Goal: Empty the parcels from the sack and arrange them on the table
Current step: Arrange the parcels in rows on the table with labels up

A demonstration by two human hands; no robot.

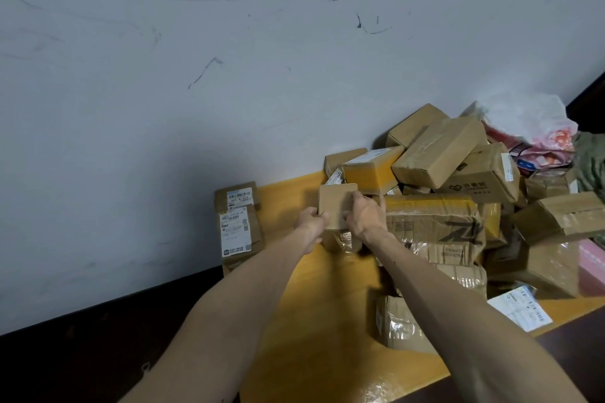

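A small plain cardboard parcel is held above the yellow table. My left hand grips its lower left corner. My right hand grips its right edge, fingers curled over the top. Just below it sits another taped parcel. To the right lies a heap of several cardboard parcels; a big crumpled taped one touches my right wrist. Two labelled parcels stand in a row at the table's far left corner by the wall. No sack is visible.
A white plastic bag with pink contents lies at the back right behind the heap. A flat white labelled packet and a taped parcel rest near the front edge. The grey wall borders the table.
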